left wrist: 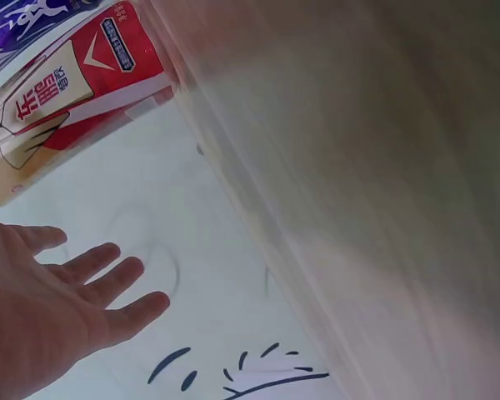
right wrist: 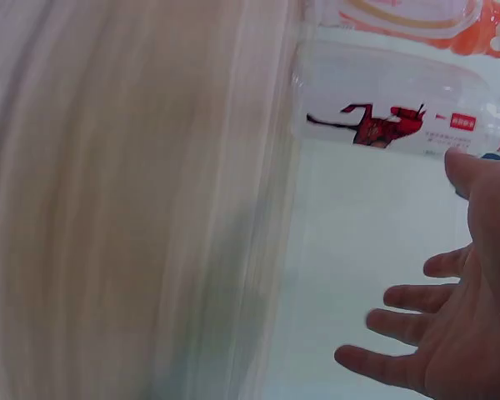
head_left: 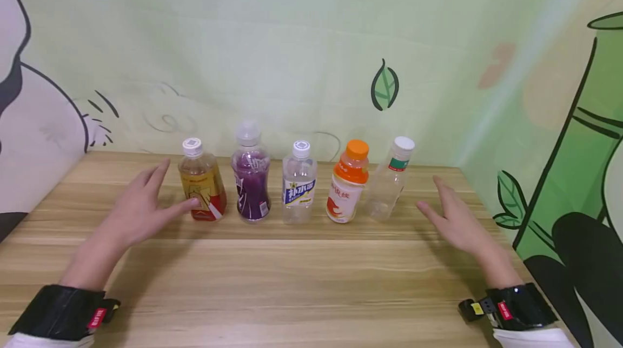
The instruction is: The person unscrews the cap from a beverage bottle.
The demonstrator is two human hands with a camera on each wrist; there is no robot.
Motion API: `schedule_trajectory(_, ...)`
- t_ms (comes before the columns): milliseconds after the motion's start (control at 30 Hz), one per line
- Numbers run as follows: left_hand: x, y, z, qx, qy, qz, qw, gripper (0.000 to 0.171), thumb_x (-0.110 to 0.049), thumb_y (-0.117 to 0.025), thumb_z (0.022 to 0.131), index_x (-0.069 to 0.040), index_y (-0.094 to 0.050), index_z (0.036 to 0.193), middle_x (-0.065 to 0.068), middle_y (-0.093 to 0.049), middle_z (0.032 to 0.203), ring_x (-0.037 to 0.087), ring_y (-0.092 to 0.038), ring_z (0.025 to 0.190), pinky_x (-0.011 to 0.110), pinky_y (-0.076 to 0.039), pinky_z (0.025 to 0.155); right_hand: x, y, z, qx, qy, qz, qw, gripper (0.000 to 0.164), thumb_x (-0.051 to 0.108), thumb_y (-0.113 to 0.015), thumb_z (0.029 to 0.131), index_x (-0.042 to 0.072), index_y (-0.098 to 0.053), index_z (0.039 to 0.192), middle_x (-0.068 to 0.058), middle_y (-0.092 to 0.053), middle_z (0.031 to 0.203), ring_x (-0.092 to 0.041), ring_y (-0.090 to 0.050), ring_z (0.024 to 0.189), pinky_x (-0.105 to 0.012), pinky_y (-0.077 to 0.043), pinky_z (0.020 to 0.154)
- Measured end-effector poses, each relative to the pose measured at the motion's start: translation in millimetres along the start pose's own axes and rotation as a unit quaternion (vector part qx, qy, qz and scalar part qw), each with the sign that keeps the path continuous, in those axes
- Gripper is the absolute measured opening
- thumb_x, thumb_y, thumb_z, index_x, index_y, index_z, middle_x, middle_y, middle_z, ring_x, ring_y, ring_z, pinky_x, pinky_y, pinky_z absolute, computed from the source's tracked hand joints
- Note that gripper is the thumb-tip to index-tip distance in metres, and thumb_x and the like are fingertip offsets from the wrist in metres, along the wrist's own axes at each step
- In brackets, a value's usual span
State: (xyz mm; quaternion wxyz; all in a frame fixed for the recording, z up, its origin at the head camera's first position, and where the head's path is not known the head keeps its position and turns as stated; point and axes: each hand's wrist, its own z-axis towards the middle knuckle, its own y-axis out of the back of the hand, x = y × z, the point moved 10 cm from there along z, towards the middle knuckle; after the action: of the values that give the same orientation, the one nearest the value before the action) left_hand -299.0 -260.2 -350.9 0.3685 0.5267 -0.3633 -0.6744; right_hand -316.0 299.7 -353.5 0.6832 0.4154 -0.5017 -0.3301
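My left hand [head_left: 141, 210] hovers left of a bottle with a white cap and a yellow and red label [head_left: 201, 188]; its thumb overlaps that bottle in the head view, and whether it touches I cannot tell. In the left wrist view the fingers [left wrist: 117, 283] are spread and hold nothing. To the right stand a purple drink bottle [head_left: 251, 186], a small clear bottle with a blue-white label [head_left: 298, 188] and an orange-capped bottle [head_left: 346, 191]. A clear white-capped bottle [right wrist: 383, 104] ends the row. Beside it, apart in the head view, my right hand [head_left: 457, 221] has spread, unburdened fingers.
The bottles stand in a row toward the back of a wooden table [head_left: 292, 283]. Behind it hangs a pale green cloth backdrop [head_left: 292, 56] with printed leaves and panda-like shapes. Black wrist bands [head_left: 60, 311] with small cameras sit on both forearms.
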Motion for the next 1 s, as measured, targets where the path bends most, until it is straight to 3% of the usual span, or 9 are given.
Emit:
schedule_trajectory(200,-8.1,-0.6,4.3,-0.015,0.007,-0.017,0.9997,0.111,-0.065,-0.063,0.085,-0.012,0.001,0.159,0.036,-0.018,0.148,0.057,-0.027,0.13,0.068,-0.023,0.097,9,6,1,-0.036,-0.013,0.011,0.999,0.07,0.044,-0.042,0.105,-0.01,-0.027,0.148,-0.031,-0.04,0.139,-0.047,-0.041,0.126,-0.055,-0.035,0.099)
schedule_trajectory(400,-17.7,-1.1,8.4,-0.026,0.002,-0.045,0.9986,0.109,-0.063,-0.063,0.087,-0.011,0.001,0.158,0.034,-0.019,0.149,0.057,-0.027,0.13,0.069,-0.024,0.096,17,18,-3,-0.11,0.003,0.022,0.994,0.042,0.033,-0.045,0.106,-0.005,-0.059,0.118,-0.017,-0.064,0.103,-0.033,-0.062,0.095,-0.044,-0.049,0.079)
schedule_trajectory(533,-20.9,-1.4,11.1,-0.033,0.006,-0.072,0.9969,0.109,-0.062,-0.061,0.089,-0.012,0.006,0.158,0.029,-0.017,0.153,0.054,-0.023,0.134,0.068,-0.021,0.098,22,22,-5,-0.132,0.008,0.016,0.991,0.04,0.034,-0.046,0.105,0.0,-0.067,0.101,-0.007,-0.065,0.086,-0.024,-0.062,0.078,-0.034,-0.049,0.069)
schedule_trajectory(700,-23.9,-1.0,14.6,-0.043,0.01,-0.119,0.992,0.113,-0.059,-0.064,0.088,-0.016,0.015,0.156,0.028,-0.015,0.154,0.052,-0.02,0.137,0.068,-0.021,0.099,34,24,-4,-0.142,0.022,0.02,0.989,0.036,0.033,-0.05,0.104,0.007,-0.068,0.086,0.002,-0.056,0.069,-0.017,-0.05,0.062,-0.025,-0.041,0.054)
schedule_trajectory(1000,-30.2,-4.0,20.7,-0.044,0.011,-0.182,0.9822,0.118,-0.054,-0.07,0.086,-0.019,0.018,0.155,0.027,-0.013,0.155,0.049,-0.019,0.139,0.065,-0.019,0.102,65,20,2,-0.127,0.056,0.036,0.99,0.024,0.022,-0.058,0.101,0.009,-0.068,0.084,0.005,-0.051,0.063,-0.015,-0.045,0.057,-0.023,-0.037,0.048)
